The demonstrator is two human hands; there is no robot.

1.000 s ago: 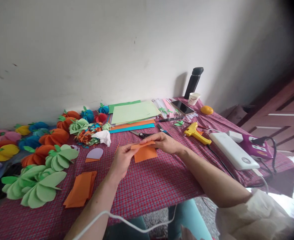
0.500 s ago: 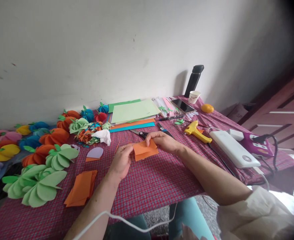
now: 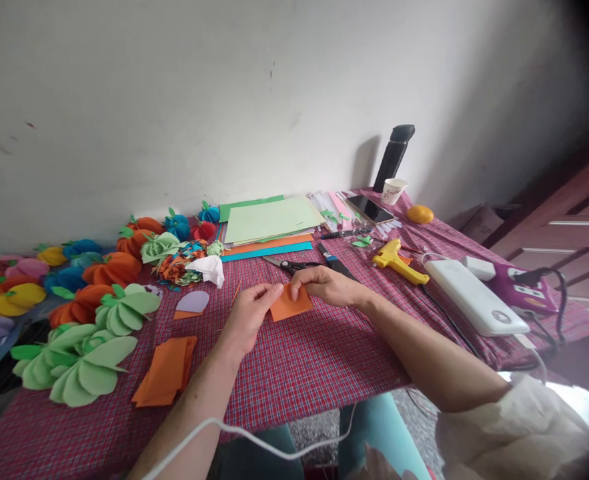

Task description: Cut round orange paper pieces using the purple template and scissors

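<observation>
Both of my hands hold orange paper [image 3: 291, 308] above the checked tablecloth [image 3: 319, 360]. My left hand [image 3: 248, 313] pinches its left edge between thumb and fingers. With curled fingers, my right hand [image 3: 327, 285] grips the top right part. Just behind the hands lie black-handled scissors [image 3: 291, 266], partly covered by the right hand, and a dark box cutter [image 3: 335, 259]. A pile of orange paper pieces [image 3: 167, 373] rests by my left forearm. Behind that pile, a lilac rounded paper piece [image 3: 193, 302] lies over an orange one.
Folded paper pumpkins [image 3: 111, 270] crowd the left side, beside crumpled scraps [image 3: 179, 263]. Paper sheets [image 3: 269, 220] are stacked at the back. To the right are a yellow glue gun [image 3: 399, 261], a white power bank [image 3: 474, 297], a purple power strip [image 3: 521, 290], a paper cup [image 3: 393, 191] and a black bottle [image 3: 394, 157].
The orange paper, earlier showing uneven, separated layers, now looks like one neat square. My left thumb has moved onto its top edge. The whole view has shifted slightly.
</observation>
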